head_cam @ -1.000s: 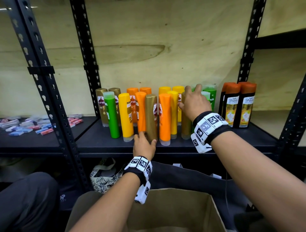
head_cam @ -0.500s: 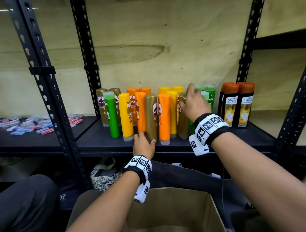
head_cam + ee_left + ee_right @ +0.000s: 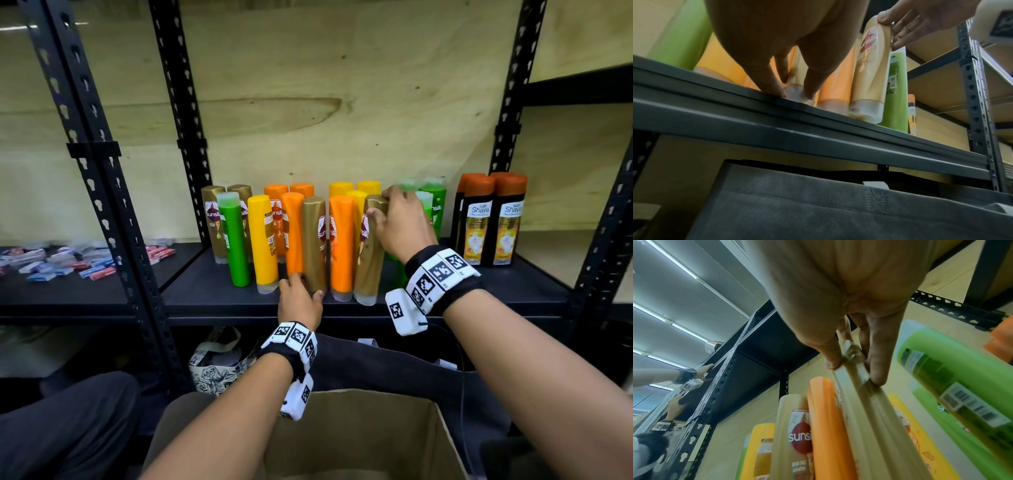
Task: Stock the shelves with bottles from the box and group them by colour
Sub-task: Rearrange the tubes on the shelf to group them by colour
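Note:
Gold, green, yellow and orange bottles stand mixed on the black shelf (image 3: 205, 291). My left hand (image 3: 301, 281) pinches the clear cap at the foot of a front-row gold bottle (image 3: 313, 246); the left wrist view shows thumb and finger either side of that cap (image 3: 795, 95). My right hand (image 3: 380, 209) grips the top of a second gold bottle (image 3: 371, 253), which leans beside an orange bottle (image 3: 340, 246). In the right wrist view my right hand (image 3: 855, 371) pinches that gold bottle (image 3: 869, 410) at its top. Green bottles (image 3: 433, 209) stand behind my right hand.
Dark orange-capped bottles (image 3: 489, 222) fill the shelf's right end. Small packets (image 3: 51, 263) lie on the shelf to the left. The open cardboard box (image 3: 359, 438) sits below me, behind it a dark bag (image 3: 394, 363) and a patterned bag (image 3: 219, 366). Black uprights (image 3: 102, 171) frame the bay.
My right hand has drawn its gold bottle left and forward, up against the front orange bottle, and tilted it. My left hand has stayed at the base of its gold bottle.

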